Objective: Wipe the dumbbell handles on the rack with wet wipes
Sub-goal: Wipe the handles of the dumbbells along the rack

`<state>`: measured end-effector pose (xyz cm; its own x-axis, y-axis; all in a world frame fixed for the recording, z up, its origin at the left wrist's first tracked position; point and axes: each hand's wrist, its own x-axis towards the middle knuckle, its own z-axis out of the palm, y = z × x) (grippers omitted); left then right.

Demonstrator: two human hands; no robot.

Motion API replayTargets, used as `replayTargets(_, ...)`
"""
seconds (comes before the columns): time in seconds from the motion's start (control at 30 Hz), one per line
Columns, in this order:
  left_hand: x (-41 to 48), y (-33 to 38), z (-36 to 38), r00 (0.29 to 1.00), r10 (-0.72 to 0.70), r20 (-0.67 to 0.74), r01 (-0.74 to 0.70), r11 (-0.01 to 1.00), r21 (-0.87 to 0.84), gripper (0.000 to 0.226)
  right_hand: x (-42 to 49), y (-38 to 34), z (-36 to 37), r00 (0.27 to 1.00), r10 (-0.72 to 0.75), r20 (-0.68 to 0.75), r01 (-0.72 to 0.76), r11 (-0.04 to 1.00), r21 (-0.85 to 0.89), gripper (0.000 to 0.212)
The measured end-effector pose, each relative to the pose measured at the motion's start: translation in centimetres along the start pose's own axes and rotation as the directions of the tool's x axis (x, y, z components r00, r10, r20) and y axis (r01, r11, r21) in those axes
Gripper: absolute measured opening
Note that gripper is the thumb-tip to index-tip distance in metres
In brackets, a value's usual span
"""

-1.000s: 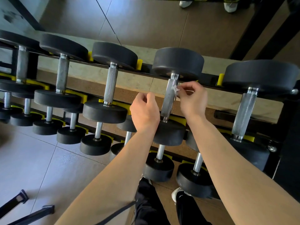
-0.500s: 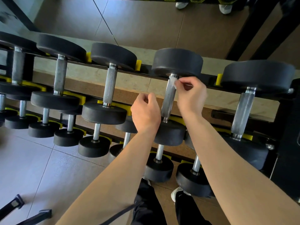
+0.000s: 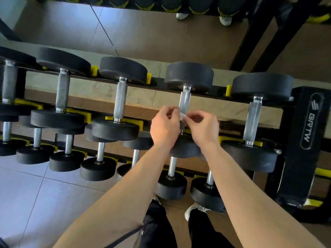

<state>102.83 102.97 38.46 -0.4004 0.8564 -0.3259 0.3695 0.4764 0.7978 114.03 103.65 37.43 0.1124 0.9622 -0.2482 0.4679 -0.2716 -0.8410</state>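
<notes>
A black dumbbell with a knurled steel handle (image 3: pixel 185 101) lies on the top shelf of the rack (image 3: pixel 307 122). A small white wet wipe (image 3: pixel 183 116) sits against the lower part of that handle. My left hand (image 3: pixel 164 126) and my right hand (image 3: pixel 203 127) meet at the handle, and both pinch the wipe between thumb and fingertips. The lower end of the handle is hidden behind my hands. Other dumbbells with steel handles lie to the left (image 3: pixel 120 102) and right (image 3: pixel 253 122) on the same shelf.
Two lower shelves hold several smaller dumbbells (image 3: pixel 97 168). Yellow cradles (image 3: pixel 228 90) separate the weights. The black rack upright with a logo stands at the right. Grey floor tiles (image 3: pixel 26 203) lie at the left. My shoes (image 3: pixel 196 210) are close to the rack's base.
My right hand slid the wipe down from the top of the handle to its lower part. My left hand came over from the left and now pinches the wipe too.
</notes>
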Motion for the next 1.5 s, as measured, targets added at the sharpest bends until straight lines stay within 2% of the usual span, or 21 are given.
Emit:
replayTargets(0.07,-0.2,-0.2,-0.8,0.991,0.084,0.108,-0.085,0.996,0.011,0.011,-1.1,-0.6,0.5,1.000,0.001,0.004,-0.001,0.998,0.058,0.014)
replayTargets(0.17,0.1,-0.7,-2.2,0.976,0.145,0.161,-0.153,0.988,0.034,0.015,-1.9,-1.0,1.2,1.000,-0.009,-0.027,0.012,0.993,0.116,0.012)
replayTargets(0.27,1.7,-0.3,-2.6,0.983,0.151,0.101,-0.156,0.987,0.045,0.017,-2.1,-0.7,2.1,0.983,0.053,-0.176,-0.040,0.996,0.075,0.010)
replayTargets(0.37,3.9,0.9,-1.6,0.997,0.072,-0.008,-0.072,0.997,-0.008,0.012,-2.2,0.0,3.3,0.937,0.220,-0.269,-0.205,0.975,0.085,0.010)
replayTargets(0.47,5.6,1.9,-0.1,0.999,0.036,-0.020,-0.037,0.998,-0.058,0.010,-1.9,0.4,3.6,0.936,0.231,-0.265,-0.223,0.973,0.062,0.011)
replayTargets(0.67,5.3,0.1,0.1,0.987,0.138,0.085,-0.137,0.990,-0.019,0.010,-1.9,0.3,3.4,0.936,0.234,-0.263,-0.229,0.972,0.050,0.015)
replayTargets(0.77,5.4,-0.6,-0.5,0.971,0.183,0.152,-0.190,0.981,0.035,0.018,-1.8,0.1,3.3,0.930,0.251,-0.267,-0.246,0.968,0.053,0.017)
replayTargets(0.87,6.6,0.5,-0.5,0.967,0.214,0.142,-0.220,0.975,0.032,0.017,-1.7,0.0,3.2,0.930,0.267,-0.252,-0.261,0.964,0.057,0.018)
replayTargets(0.97,6.9,1.2,-0.2,0.973,0.189,0.129,-0.192,0.981,0.009,0.015,-1.7,0.0,3.1,0.932,0.275,-0.237,-0.268,0.961,0.063,0.018)
replayTargets(1.07,6.3,-0.2,-1.3,0.958,0.148,0.245,-0.180,0.977,0.112,0.013,-1.7,0.0,3.1,0.936,0.264,-0.233,-0.256,0.964,0.064,0.019)
replayTargets(1.2,5.9,-2.1,-2.9,0.899,0.049,0.436,-0.172,0.954,0.246,0.010,-1.8,-0.2,3.0,0.936,0.257,-0.239,-0.248,0.966,0.067,0.021)
replayTargets(1.27,6.2,-1.7,-2.7,0.922,0.056,0.383,-0.144,0.968,0.205,0.008,-1.8,-0.3,3.0,0.935,0.260,-0.241,-0.251,0.966,0.067,0.021)
replayTargets(1.4,7.1,0.7,-0.8,0.985,-0.003,0.170,-0.004,0.999,0.038,0.015,-1.8,-0.4,3.0,0.931,0.278,-0.238,-0.270,0.961,0.065,0.021)
replayTargets(1.5,7.0,0.2,-0.8,0.974,0.009,0.227,-0.035,0.993,0.111,0.013,-1.8,-0.4,3.0,0.930,0.282,-0.236,-0.273,0.960,0.071,0.021)
